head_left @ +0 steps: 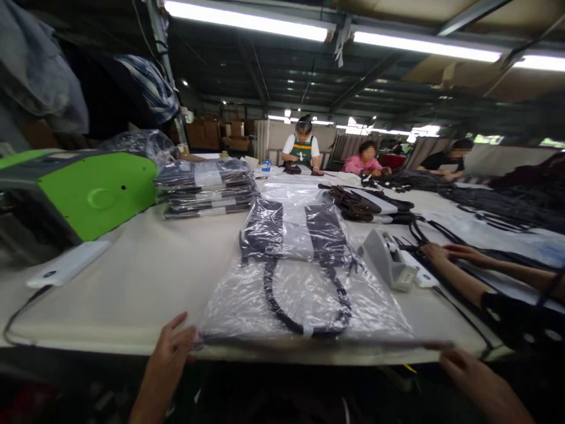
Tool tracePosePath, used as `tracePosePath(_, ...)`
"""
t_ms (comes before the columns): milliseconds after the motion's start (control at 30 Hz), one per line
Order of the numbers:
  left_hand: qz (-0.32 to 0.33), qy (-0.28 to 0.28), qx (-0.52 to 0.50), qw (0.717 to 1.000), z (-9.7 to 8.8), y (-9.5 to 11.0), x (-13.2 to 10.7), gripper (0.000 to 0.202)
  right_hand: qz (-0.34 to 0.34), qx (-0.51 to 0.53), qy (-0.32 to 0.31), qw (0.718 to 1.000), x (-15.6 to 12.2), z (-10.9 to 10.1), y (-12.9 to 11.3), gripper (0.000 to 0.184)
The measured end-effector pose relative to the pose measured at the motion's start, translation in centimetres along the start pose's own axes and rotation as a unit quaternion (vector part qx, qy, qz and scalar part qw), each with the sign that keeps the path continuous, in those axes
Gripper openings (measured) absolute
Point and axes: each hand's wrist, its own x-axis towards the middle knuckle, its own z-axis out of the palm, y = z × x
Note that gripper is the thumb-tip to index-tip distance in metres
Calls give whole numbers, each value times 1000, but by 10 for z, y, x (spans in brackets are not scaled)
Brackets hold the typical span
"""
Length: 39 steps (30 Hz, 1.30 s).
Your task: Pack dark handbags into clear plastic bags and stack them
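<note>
A clear plastic bag [304,282] holding a dark folded item with a looped strap lies flat on the cream table [145,282], its near edge at the table's front. My left hand [173,348] grips the bag's near left corner, fingers closed on the plastic. At the bag's near right corner my right hand [463,368] holds the edge; its fingers are smeared but pinched on the plastic.
A stack of packed bags [205,187] sits at the back left beside a green machine [83,191]. A white tape dispenser [388,259] stands right of the bag. A co-worker's arms [468,271] reach in from the right among black straps. Other people sit at the far end.
</note>
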Motion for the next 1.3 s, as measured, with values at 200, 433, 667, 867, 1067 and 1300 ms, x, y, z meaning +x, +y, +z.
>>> tracePosePath(200, 32, -47, 22, 998, 7, 24, -10, 83, -280, 129, -41, 950, -15, 32, -225, 51)
tracePosePath(433, 36, -16, 6, 999, 12, 24, -16, 82, -549, 5, -249, 798, -59, 169, -365, 56)
tracePosePath(667, 121, 13, -95, 988, 31, 72, -15, 58, -436, 159, -392, 795, -41, 159, -358, 58)
tracePosePath(867, 192, -192, -44, 961, 121, 166, 43, 36, -291, 383, -503, 718, -39, 104, -364, 83)
tracePosePath(1067, 198, -259, 87, 941, 215, 180, 115, 34, -142, 293, -362, 874, 20, 156, -348, 62)
tracePosePath(1300, 303, -223, 323, 869, 144, 140, 143, 32, -116, 361, -390, 839, 49, 178, -319, 39)
